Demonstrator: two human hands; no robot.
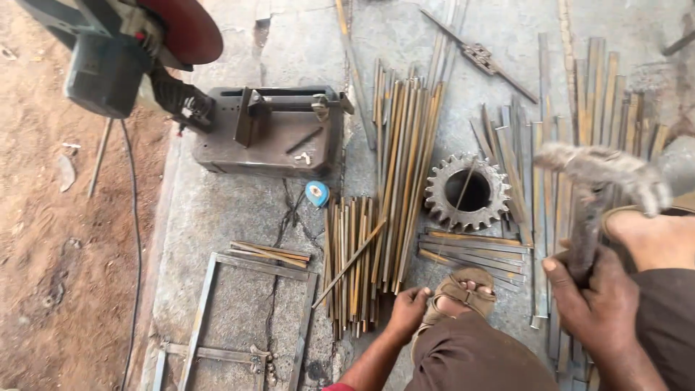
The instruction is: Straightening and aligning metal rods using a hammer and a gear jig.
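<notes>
One hammer (594,190), blurred, grey head, at 3 o'clock, gripped in closed right hand (594,293). Left hand (407,308) curled on rusty metal strips (352,257), 6 o'clock. One toothed gear (467,191), centre. One chop saw (130,51), 10 o'clock.

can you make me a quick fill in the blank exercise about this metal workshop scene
1. The right hand grips the handle of a ____, blurred in the picture.
2. The left hand rests on a bundle of metal ____.
3. The toothed gear has a round ____ in its middle.
4. The small tape measure is ____ in colour.

Missing words: hammer; strips; hole; blue
</notes>
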